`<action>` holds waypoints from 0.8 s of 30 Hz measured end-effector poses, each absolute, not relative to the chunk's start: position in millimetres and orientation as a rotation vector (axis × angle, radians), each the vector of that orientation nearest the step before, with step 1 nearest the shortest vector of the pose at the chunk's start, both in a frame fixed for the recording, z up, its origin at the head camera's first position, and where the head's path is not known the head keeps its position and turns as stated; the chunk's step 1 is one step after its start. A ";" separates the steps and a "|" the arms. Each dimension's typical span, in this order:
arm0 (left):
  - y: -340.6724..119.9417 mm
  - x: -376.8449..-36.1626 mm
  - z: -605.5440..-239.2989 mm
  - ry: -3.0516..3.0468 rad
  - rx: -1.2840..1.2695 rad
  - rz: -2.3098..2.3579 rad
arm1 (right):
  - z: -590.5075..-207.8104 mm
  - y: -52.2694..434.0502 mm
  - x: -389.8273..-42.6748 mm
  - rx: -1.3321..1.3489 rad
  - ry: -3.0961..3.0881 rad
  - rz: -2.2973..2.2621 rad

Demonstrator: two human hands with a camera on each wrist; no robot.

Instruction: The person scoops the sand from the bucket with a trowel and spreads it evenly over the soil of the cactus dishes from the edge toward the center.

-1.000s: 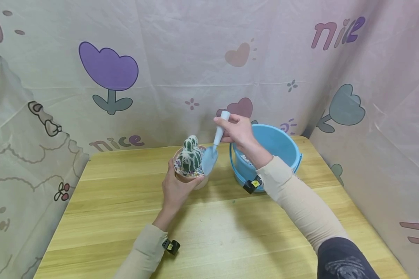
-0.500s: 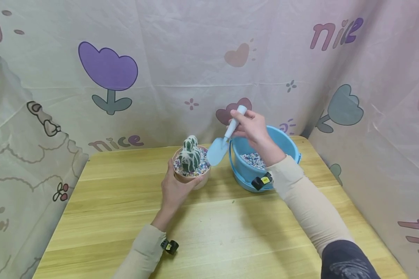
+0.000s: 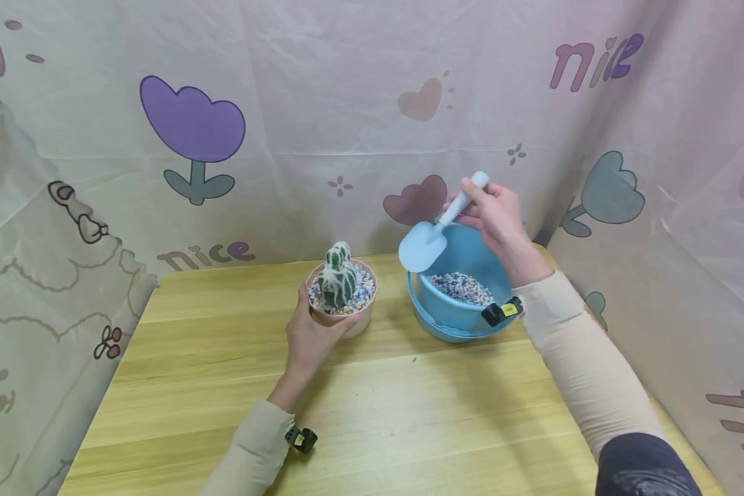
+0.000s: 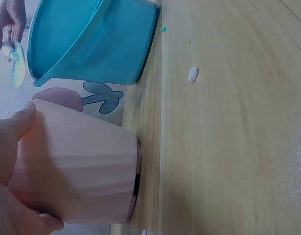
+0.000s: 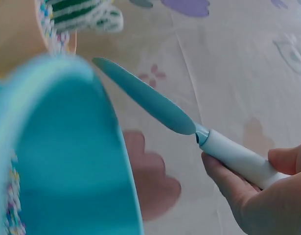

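We see a pale pink ribbed pot point(image 3: 342, 315) standing on a light wooden table point(image 3: 409, 413), near its back edge. In it sits a rounded green cactus point(image 3: 337, 277) with white tufts, ringed by small coloured pebbles point(image 3: 362, 293). Just to the pot's right, not touching it, stands a smooth round blue plastic bucket point(image 3: 455, 317) with the same gravel lying in its bottom. A wrinkled printed cloth point(image 3: 322, 124) hangs close behind both and along the right side; the front half of the table gives open wood for moving.

The left hand point(image 3: 310, 337) grips the pot from the near side, thumb curled on the left wall and fingers wrapped under the right. The right hand point(image 3: 499, 217) pinches the white handle of 1 small scoop point(image 3: 423, 246) between thumb and curled fingers, held above the bucket's far-left rim, its flat light-blue blade tilted down to the left and carrying no pebbles that we can see.
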State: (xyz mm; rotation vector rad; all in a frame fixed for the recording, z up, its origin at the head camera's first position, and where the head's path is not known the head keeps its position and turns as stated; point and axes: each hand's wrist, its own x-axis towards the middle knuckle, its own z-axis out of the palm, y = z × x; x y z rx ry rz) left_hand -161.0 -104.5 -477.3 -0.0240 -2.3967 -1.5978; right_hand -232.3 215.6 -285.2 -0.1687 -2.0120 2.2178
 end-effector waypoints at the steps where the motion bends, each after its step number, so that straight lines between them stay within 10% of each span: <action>1: -104.4 -161.1 -477.4 -2.397 -0.026 -1.597 | -283.5 220.6 -231.4 -0.174 -2.012 2.202; 24: -105.1 -161.1 -477.8 -2.421 -0.007 -1.584 | -329.0 254.7 -239.4 -0.190 -2.461 1.869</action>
